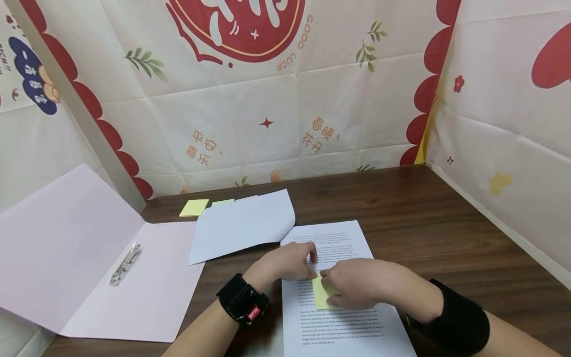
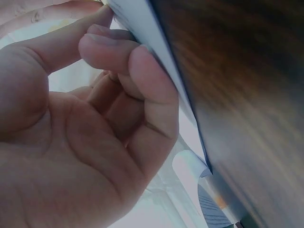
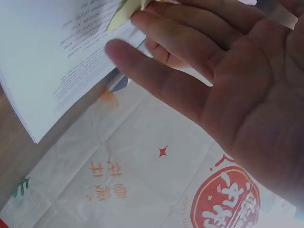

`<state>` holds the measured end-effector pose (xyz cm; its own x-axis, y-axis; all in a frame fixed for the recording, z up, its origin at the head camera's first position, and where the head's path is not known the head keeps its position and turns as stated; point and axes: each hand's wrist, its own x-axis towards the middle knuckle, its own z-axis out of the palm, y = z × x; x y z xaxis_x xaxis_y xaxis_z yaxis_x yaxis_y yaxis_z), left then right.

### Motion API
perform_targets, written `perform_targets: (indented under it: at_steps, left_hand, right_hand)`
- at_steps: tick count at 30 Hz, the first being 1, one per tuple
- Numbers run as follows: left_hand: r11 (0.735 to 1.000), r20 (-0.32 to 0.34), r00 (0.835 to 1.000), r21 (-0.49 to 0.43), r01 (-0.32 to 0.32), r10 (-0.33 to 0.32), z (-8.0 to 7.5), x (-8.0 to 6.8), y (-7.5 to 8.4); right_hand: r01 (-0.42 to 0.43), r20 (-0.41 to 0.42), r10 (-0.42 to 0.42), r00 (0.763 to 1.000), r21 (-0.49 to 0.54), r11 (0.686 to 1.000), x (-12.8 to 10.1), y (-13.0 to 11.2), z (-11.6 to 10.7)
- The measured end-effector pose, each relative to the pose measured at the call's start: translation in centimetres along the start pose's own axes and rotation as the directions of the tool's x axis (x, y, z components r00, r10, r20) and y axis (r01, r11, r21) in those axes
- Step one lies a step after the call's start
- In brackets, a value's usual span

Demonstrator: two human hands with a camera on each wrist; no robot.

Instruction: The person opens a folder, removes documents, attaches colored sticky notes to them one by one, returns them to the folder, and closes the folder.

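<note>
On the dark wooden desk point(image 1: 424, 213) a printed page point(image 1: 339, 317) lies before the person, and both hands meet on it. The right hand point(image 1: 357, 290) lies over a yellow sticky note point(image 1: 319, 296) resting on the text near the page's left edge, fingers fairly straight — it seems to press the note flat, though the fingertips are hidden. The left hand point(image 1: 287, 262) has its fingers curled, fingertips against the paper just beside the note's top edge; it grips nothing that shows. Further left lie a turned white sheet point(image 1: 241, 225), a pad of yellow sticky notes point(image 1: 194, 208) and an open pink folder point(image 1: 76, 253) with its metal clip point(image 1: 126, 264).
</note>
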<state>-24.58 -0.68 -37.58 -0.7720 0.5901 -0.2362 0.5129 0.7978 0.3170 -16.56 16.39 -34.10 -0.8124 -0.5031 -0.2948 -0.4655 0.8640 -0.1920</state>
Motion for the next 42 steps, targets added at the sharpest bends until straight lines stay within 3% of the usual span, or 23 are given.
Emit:
perform_targets:
  at_steps: [6, 13, 20, 26, 37, 42]
  left_hand:
    - [1.000, -0.004, 1.000, -0.005, 0.015, -0.015, 0.0, 0.1, -0.1]
    - [0.994, -0.002, 0.998, -0.087, 0.068, -0.069, -0.3, -0.1, 0.0]
    - [0.989, 0.014, 0.998, -0.129, 0.067, -0.066, -0.3, -0.2, -0.1]
    - [0.985, 0.031, 0.998, -0.160, 0.066, -0.062, -0.2, -0.2, -0.3]
    - [0.990, 0.043, 0.999, -0.135, 0.039, -0.034, -0.4, -0.1, -0.2]
    - [0.992, 0.050, 0.998, -0.122, 0.044, -0.038, -0.4, -0.1, -0.2]
  right_hand:
    - [-0.029, 0.053, 0.031, 0.998, -0.040, 0.999, -0.3, -0.8, 0.3]
    - [-0.122, 0.073, 0.119, 0.990, 0.032, 0.992, -0.9, 0.2, -0.4]
    - [-0.158, 0.088, 0.153, 0.984, 0.061, 0.986, -1.2, 1.0, -0.9]
    - [-0.143, 0.070, 0.140, 0.988, 0.042, 0.989, -1.1, 0.6, -0.7]
    - [0.028, 0.040, -0.025, 0.999, -0.069, 0.997, -0.3, -1.7, 0.7]
    - [-0.023, 0.073, 0.027, 0.997, -0.061, 0.998, -0.4, -1.4, 0.4]
